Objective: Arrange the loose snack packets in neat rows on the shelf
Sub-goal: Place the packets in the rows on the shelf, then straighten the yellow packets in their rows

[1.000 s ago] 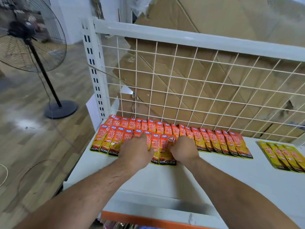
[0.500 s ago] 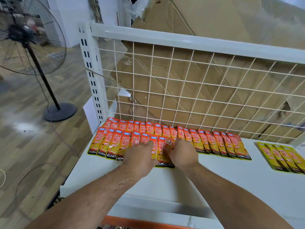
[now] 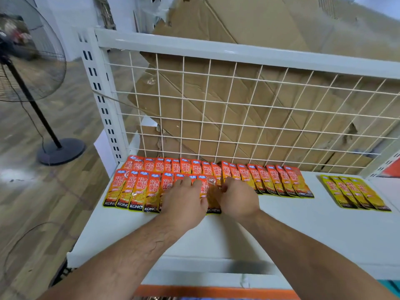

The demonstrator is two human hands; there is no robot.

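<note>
Head view: two bare hands work on rows of orange snack packets on a white shelf (image 3: 303, 230).

Left hand (image 3: 184, 200) lies palm down, its fingers (image 3: 184, 181) nearly straight and pressing flat on the front row of orange packets (image 3: 134, 191), which runs leftward from those fingers. Right hand (image 3: 238, 198) has its fingers (image 3: 227, 185) curled and, as far as the blur allows, pinching the right edge of the end packet (image 3: 208, 188), which lies between the two hands. Just beyond both sets of fingers, a back row of orange packets (image 3: 270, 178) lies overlapped along the wire mesh panel (image 3: 238, 118), stretching well to the right of the right fingers. Farther right, apart, lie yellow packets (image 3: 355, 191). Flattened cardboard (image 3: 259, 29) stands behind the mesh, and a pedestal fan (image 3: 32, 72) stands far left of the left fingers.
</note>
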